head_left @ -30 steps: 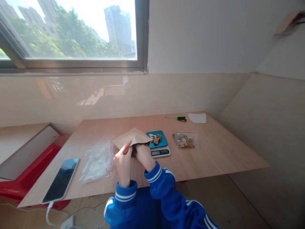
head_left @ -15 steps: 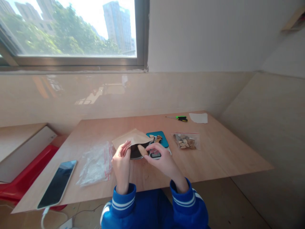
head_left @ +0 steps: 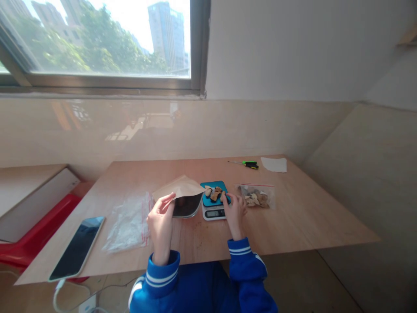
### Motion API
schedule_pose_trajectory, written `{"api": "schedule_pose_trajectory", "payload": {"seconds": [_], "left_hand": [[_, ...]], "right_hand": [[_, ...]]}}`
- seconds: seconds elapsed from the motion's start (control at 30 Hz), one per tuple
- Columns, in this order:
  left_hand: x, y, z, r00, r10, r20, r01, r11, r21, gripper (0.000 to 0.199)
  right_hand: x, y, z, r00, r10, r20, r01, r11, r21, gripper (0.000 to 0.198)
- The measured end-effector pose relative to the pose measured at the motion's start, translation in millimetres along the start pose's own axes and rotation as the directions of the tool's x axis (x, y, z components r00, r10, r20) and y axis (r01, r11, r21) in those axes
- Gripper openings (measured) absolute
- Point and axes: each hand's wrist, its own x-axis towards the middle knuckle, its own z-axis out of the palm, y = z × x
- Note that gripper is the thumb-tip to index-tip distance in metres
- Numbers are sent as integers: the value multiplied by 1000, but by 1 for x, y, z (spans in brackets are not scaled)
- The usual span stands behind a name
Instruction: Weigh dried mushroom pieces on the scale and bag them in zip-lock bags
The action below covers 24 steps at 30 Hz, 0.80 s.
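Note:
My left hand pinches the top edge of a brown paper bag, whose dark inner side faces me, gaping at the front. My right hand is over the right edge of the kitchen scale, its thumb and fingers closed round a small dried brown piece. Several more dried brown pieces lie on the blue-green top of the scale. Small figures on the scale's display cannot be read. Just right of my right hand lies a clear zip bag with similar pieces inside.
Clear plastic zip bags lie at the left of the wooden table. A phone with a white cable rests near the left edge. Screwdrivers and white paper are at the back. A red stool stands left.
My right hand has moved right, from the paper bag's mouth to the scale. The larger brown piece it held there is no longer seen in it. My left hand stays on the bag.

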Motion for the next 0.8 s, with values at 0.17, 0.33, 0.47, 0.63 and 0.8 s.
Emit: {"api": "schedule_pose_trajectory", "payload": {"seconds": [0.17, 0.33, 0.47, 0.63, 0.8], "left_hand": [[-1, 2, 2, 1000, -20, 14, 20, 1000, 7, 27], [-7, 6, 3, 999, 37, 34, -39, 996, 75, 22], [-12, 3, -3, 998, 41, 42, -46, 991, 122, 20], [-16, 0, -8, 991, 94, 93, -107, 983, 146, 19], [-19, 1, -12, 998, -7, 64, -2, 991, 137, 20]], "right_hand": [[-15, -71, -36, 942, -284, 180, 170, 864, 473, 23], [-36, -124, -35, 563, -475, 677, 303, 880, 365, 37], [-41, -131, -6, 493, -297, 818, 450, 892, 52, 44], [-40, -127, 31, 414, -269, 870, 497, 867, 32, 39], [-50, -126, 48, 385, -317, 867, 506, 858, 89, 42]]}}
